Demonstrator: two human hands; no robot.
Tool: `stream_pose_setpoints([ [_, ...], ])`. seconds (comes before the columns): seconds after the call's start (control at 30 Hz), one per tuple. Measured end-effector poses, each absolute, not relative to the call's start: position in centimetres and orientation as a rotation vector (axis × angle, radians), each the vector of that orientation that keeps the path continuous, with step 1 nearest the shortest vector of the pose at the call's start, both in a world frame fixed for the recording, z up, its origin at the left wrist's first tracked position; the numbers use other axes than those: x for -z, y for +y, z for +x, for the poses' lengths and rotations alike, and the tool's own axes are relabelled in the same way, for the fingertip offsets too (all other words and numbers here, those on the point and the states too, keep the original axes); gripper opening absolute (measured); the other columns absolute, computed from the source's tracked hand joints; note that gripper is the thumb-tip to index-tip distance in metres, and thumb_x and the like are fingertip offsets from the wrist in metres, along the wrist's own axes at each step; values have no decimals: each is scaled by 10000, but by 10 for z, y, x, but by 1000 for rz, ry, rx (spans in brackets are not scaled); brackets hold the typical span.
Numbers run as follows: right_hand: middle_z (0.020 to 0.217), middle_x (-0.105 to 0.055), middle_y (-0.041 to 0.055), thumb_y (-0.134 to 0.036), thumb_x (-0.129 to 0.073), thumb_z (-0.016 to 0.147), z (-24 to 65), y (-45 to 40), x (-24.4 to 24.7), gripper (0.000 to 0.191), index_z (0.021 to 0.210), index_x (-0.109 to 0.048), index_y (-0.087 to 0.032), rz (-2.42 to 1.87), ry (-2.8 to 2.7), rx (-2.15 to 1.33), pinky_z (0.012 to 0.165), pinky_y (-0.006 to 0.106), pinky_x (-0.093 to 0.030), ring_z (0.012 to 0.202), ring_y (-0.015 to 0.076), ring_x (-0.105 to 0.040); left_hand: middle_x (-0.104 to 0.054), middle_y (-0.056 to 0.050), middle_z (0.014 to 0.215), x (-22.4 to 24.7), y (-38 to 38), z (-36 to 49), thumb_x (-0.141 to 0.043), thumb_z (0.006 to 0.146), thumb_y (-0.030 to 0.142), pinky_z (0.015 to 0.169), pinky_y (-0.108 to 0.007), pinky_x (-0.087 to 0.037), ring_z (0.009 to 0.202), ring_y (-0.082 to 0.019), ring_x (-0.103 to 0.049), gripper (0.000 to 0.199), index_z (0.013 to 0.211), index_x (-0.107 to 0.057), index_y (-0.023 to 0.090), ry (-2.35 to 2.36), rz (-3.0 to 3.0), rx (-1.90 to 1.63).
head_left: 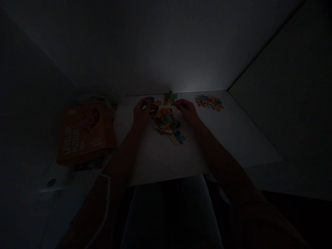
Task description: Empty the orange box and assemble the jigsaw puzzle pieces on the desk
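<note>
The left hand (142, 112) and the right hand (187, 111) are at both sides of a pile of puzzle pieces (166, 121) on the white tabletop (160, 162). The fingers (181, 103) are bent, but it is too dark, so I cannot tell if they hold a piece. A smaller pile (209, 102) lies to the right, and an orange box (85, 133) lies to the left.

Left hand (142, 112), right hand (187, 110) — jigsaw pieces (165, 119) between.

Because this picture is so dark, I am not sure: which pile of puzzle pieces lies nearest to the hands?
The larger central pile of jigsaw pieces lies between the left hand and the right hand; the smaller pile sits apart, further right, away from both hands.
</note>
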State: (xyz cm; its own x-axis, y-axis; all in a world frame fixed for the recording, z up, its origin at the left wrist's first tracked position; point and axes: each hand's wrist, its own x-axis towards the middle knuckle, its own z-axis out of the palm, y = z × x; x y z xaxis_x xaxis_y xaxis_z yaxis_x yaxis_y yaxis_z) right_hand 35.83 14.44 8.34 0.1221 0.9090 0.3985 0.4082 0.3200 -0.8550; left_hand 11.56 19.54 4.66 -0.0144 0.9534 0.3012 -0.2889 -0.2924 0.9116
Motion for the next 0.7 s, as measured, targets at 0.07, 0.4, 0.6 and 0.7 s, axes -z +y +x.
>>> stream_pose_setpoints([
  [0.07, 836, -655, 24, -953, -773, 864, 359, 146, -83, 678, 880, -685, -280, -1252, -1469, -562, 864, 419, -545, 890, 238, -615, -824, -80, 1188, -45, 198, 115, -971, 893, 709, 812, -358, -757, 960, -218, -839, 594, 1232, -788, 257, 836, 1212, -1517],
  [0.4, 840, -685, 33, -820, -749, 957, 369, 144, -78, 568, 850, -722, -263, -1307, -1636, -488, 835, 413, -508, 831, 224, -592, -884, -121, 1205, -38, 207, 108, -908, 848, 832, 795, -379, -738, 1062, -285, -870, 722, 1257, -800, 248, 883, 1311, -1563],
  [0.6, 937, -758, 61, -771, -726, 983, 365, 141, -74, 522, 941, -752, -252, -1399, -1690, -426, 802, 410, -479, 802, 216, -583, -880, -129, 1141, -43, 203, 110, -930, 815, 817, 800, -386, -739, 1001, -273, -859, 740, 1228, -833, 211, 842, 1330, -1546],
  [0.7, 982, -779, 51, -798, -742, 984, 357, 140, -72, 542, 1043, -779, -261, -1345, -1703, -541, 786, 397, -500, 818, 220, -603, -874, -104, 1080, -47, 197, 113, -977, 779, 765, 821, -392, -745, 954, -256, -847, 714, 1207, -845, 209, 809, 1373, -1490],
])
